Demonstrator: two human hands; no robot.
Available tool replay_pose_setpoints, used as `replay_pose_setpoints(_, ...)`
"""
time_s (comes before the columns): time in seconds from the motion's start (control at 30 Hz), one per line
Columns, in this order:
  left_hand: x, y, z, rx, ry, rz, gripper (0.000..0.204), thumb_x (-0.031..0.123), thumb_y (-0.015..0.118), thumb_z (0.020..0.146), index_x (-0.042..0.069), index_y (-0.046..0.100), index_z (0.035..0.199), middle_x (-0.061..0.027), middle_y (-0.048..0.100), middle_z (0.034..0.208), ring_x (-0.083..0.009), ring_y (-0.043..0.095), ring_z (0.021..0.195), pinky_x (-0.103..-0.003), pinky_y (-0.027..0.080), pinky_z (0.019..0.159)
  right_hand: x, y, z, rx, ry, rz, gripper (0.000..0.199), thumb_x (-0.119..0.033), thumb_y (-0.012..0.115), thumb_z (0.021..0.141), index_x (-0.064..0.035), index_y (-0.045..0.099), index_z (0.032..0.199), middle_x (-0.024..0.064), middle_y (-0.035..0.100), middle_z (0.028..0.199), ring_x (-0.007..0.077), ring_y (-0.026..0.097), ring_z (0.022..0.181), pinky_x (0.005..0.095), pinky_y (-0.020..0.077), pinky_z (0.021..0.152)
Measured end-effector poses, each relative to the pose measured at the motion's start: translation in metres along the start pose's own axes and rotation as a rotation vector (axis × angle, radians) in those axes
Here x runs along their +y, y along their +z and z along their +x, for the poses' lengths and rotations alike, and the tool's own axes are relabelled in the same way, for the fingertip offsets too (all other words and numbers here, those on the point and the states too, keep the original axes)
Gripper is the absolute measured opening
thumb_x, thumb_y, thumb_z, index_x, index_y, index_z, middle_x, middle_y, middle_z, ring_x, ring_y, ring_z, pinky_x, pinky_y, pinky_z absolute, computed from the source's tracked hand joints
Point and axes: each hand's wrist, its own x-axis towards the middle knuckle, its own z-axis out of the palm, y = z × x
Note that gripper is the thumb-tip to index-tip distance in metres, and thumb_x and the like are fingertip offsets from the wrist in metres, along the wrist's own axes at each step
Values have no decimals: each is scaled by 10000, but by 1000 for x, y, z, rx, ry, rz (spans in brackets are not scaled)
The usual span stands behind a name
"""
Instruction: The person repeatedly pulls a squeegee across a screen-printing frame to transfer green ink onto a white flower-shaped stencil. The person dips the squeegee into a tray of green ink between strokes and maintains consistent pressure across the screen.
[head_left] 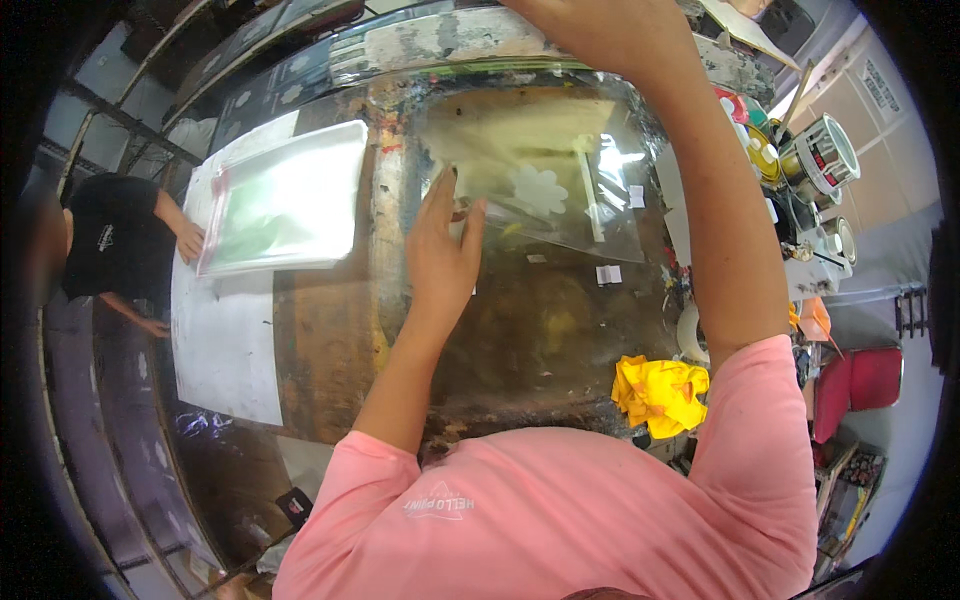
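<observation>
The left hand [442,240] lies flat, fingers together and stretched out, pressing on the near left corner of a clear film sheet [545,175] that carries a pale flower print [540,190]; it grips nothing, only holds the sheet down. The right hand [590,30] reaches to the far edge of the bench [330,340], over the far side of the same sheet — whether its fingers are pinching the film or just resting on it I cannot tell, since the picture cuts them off at the top. The sheet lies on the stained, paint-marked middle of the bench, toward the far edge, and looks only partly settled: its near right part lifts and glints, while the corner under the left hand seems down. Judging from that, the laying and lining-up of the film is under way but not finished — smoothing or fixing the rest appears to be left. A few small white tape pieces [608,274] sit just beside the sheet's near edge. A crumpled yellow cloth [658,393] lies at the bench's near right corner, and paint cans [825,150] crowd the right side. At the left edge another person's hand [188,240] touches a white framed screen [285,197] resting on white paper [225,340].
</observation>
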Motion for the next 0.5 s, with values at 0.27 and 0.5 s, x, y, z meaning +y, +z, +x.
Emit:
replay_pose_setpoints(0.27, -51, -100, 5, 234, -311, -56, 593, 24, 714, 881, -15, 605, 1462, -108, 752, 823, -131, 678, 687, -300, 544, 666, -5, -2, -10, -131, 47, -73, 539, -491, 616, 989, -4, 770, 1162, 207, 762, 1007, 384, 707, 964, 459, 471, 928)
replay_pose_setpoints(0.5, -176, -261, 4, 468, -175, 251, 632, 54, 724, 813, -39, 621, 1430, -219, 754, 1068, -224, 714, 827, -336, 560, 768, 0, 8, -19, 6, -8, -99, 508, -488, 619, 1001, -27, 771, 1150, 213, 763, 1049, 387, 692, 947, 445, 463, 920)
